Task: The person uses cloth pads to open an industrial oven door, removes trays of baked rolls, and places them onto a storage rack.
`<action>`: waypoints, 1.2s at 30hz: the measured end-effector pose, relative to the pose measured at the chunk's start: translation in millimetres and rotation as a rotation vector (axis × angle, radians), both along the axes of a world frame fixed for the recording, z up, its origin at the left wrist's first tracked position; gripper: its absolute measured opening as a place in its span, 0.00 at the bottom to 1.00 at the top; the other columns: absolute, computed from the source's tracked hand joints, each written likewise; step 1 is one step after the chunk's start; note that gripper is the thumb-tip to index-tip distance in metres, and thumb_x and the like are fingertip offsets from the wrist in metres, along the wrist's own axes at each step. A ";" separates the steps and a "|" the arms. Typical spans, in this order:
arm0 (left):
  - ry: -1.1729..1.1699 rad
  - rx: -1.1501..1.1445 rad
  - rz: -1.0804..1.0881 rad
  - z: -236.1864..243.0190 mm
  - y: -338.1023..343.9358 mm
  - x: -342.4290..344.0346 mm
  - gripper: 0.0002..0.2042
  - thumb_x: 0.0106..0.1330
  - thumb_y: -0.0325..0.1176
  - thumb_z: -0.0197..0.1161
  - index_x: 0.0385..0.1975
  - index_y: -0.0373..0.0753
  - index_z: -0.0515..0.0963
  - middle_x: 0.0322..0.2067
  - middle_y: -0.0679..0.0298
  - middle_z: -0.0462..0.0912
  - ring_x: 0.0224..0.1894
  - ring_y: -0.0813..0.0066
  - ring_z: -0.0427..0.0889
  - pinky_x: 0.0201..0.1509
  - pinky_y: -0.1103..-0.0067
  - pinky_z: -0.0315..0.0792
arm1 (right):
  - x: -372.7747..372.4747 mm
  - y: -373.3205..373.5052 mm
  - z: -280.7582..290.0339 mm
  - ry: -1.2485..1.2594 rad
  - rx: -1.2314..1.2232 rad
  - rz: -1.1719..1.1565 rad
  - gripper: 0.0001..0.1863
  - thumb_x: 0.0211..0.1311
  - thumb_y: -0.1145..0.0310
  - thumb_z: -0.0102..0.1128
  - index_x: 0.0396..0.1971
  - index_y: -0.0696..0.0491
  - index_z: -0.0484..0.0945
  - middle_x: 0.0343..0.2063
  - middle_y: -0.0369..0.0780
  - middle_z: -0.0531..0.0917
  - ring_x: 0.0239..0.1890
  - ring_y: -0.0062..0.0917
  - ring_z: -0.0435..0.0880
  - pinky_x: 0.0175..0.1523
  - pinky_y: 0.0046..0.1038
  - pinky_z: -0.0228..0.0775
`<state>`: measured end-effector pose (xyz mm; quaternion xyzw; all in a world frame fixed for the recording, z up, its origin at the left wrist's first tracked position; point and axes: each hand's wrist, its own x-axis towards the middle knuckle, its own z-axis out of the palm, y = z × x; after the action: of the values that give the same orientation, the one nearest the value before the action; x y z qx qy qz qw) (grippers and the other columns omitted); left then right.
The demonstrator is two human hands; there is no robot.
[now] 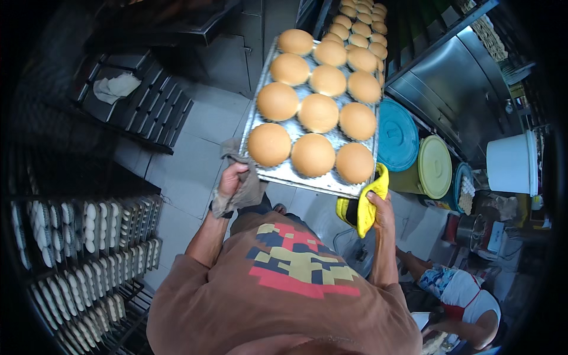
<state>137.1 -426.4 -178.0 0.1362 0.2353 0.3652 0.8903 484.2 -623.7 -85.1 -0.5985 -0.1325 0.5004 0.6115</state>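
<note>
In front of me I hold a metal baking tray (277, 172) level across both hands. Rows of round, golden-brown buns (312, 155) cover it. My left hand (232, 178) is closed on the tray's near left corner, with a grey-brown rag (244, 194) folded between fingers and metal. At the near right corner, my right hand (380, 207) grips through a yellow and black padded cloth (365, 220). The fingertips under the tray are hidden on both sides.
More buns (360, 28) lie beyond the tray. Lidded blue (395, 135) and yellow (435, 167) tubs stand right. At left are racks of pale dough pieces (97, 228) and a dark slatted rack (145, 97) with a white cloth. Another person (467, 305) works at lower right.
</note>
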 end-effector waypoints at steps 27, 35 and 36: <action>0.311 -0.205 -0.288 35.5 225.5 243.1 0.12 0.59 0.34 0.56 0.39 0.36 0.77 0.32 0.63 0.82 0.33 0.73 0.81 0.40 0.77 0.76 | 223.2 198.6 -66.0 0.130 0.024 -0.187 0.14 0.55 0.75 0.59 0.42 0.59 0.74 0.34 0.38 0.82 0.32 0.26 0.82 0.38 0.29 0.76; 0.272 -0.152 -0.191 107.6 264.3 307.9 0.16 0.60 0.38 0.56 0.43 0.33 0.74 0.38 0.56 0.81 0.37 0.66 0.81 0.44 0.73 0.77 | 264.6 266.6 -22.0 0.596 0.199 -0.281 0.16 0.64 0.66 0.53 0.48 0.58 0.71 0.44 0.44 0.80 0.45 0.34 0.80 0.53 0.38 0.73; 0.162 -0.200 -0.190 119.5 258.9 305.2 0.17 0.60 0.36 0.56 0.44 0.32 0.74 0.39 0.56 0.81 0.38 0.65 0.82 0.46 0.73 0.76 | 258.8 266.5 -17.4 0.633 0.187 -0.256 0.16 0.65 0.66 0.52 0.49 0.58 0.71 0.45 0.44 0.80 0.46 0.34 0.80 0.54 0.38 0.73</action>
<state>442.3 -167.6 -58.6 0.0975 0.3276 0.2421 0.9081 743.0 -357.3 -102.6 -0.3672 0.0945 0.5660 0.7320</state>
